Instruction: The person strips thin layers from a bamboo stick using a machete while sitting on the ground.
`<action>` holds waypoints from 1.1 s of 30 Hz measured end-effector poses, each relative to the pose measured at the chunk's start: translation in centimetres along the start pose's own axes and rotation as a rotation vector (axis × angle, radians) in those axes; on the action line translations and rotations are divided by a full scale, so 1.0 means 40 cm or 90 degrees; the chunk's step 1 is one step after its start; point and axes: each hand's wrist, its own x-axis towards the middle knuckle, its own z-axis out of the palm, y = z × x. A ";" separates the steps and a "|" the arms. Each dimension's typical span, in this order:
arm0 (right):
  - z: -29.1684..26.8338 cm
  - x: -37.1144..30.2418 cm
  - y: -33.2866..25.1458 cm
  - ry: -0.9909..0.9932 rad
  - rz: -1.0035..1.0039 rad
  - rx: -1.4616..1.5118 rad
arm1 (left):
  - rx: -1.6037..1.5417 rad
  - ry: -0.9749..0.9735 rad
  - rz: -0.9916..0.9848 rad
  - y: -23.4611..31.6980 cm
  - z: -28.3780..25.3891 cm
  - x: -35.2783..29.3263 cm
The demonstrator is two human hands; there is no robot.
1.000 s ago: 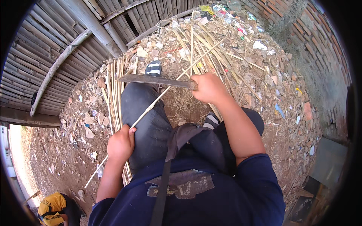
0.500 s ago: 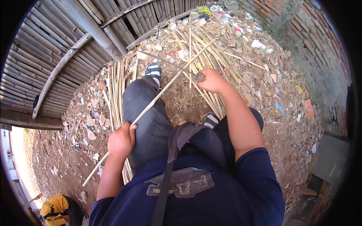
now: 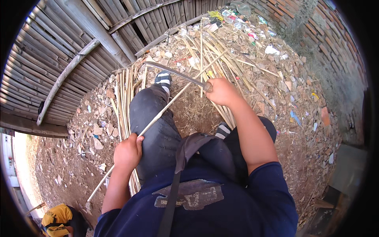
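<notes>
My left hand [image 3: 128,151] is closed around a long pale bamboo strip [image 3: 158,116], which slants from the lower left up across my left thigh to the far middle. In my right hand [image 3: 222,91] is the handle of a long machete [image 3: 173,72], its dark blade pointing left. The blade crosses the strip close to the handle; whether its edge bites into the strip I cannot tell. Beside my left leg lies a bundle of bamboo strips [image 3: 123,98]. More strips [image 3: 221,51] lie spread on the ground ahead, reaching back toward my right foot.
A bamboo-slat wall [image 3: 51,75] with poles rises at the left, and a brick wall [image 3: 331,51] stands at the right. Stones and litter [image 3: 237,19] cover the dirt. At the lower left another person in a yellow top [image 3: 58,217] is bent over.
The machete blade has turned, so more of its flat side shows. My right hand has shifted slightly down, while my left hand keeps its grip on the strip.
</notes>
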 end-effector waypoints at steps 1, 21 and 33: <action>-0.015 -0.022 -0.031 0.000 -0.019 -0.057 | 0.004 -0.005 -0.003 -0.009 0.004 -0.003; -0.035 0.040 0.143 0.072 0.096 0.094 | 0.040 0.051 0.016 -0.001 0.014 0.002; -0.062 0.037 0.207 0.068 0.128 -0.028 | 0.074 0.118 0.051 -0.014 0.041 -0.002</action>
